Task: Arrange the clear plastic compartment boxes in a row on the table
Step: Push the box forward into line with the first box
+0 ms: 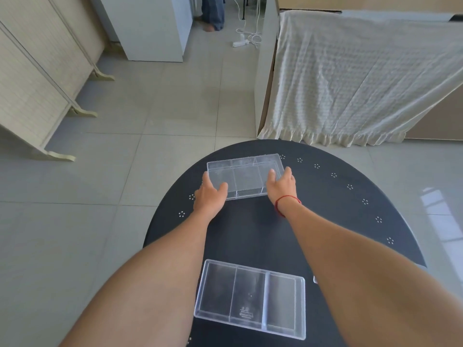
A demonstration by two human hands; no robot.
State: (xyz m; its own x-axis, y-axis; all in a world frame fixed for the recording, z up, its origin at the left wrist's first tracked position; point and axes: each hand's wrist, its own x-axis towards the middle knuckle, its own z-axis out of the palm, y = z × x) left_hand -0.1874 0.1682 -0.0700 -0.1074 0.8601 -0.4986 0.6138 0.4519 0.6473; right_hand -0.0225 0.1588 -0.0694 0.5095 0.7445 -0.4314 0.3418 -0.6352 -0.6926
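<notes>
A clear plastic box with three compartments point(244, 175) lies at the far end of the round black table point(325, 209). My left hand point(209, 194) grips its near-left corner, thumb on the front wall. My right hand point(280, 182), with a red string on the wrist, holds its right end, fingers over the rim. A second clear three-compartment box point(250, 298) lies flat near me, between my forearms, touched by neither hand. A small clear edge point(315, 279) shows beside my right forearm; the rest of it is hidden.
The table stands on grey floor tiles. A cream cloth point(363, 78) hangs over furniture beyond the table on the right. A folding screen point(37, 78) lines the left. A white cabinet point(150, 26), a power strip with cables point(241, 42) and a person's legs point(213, 13) are far back.
</notes>
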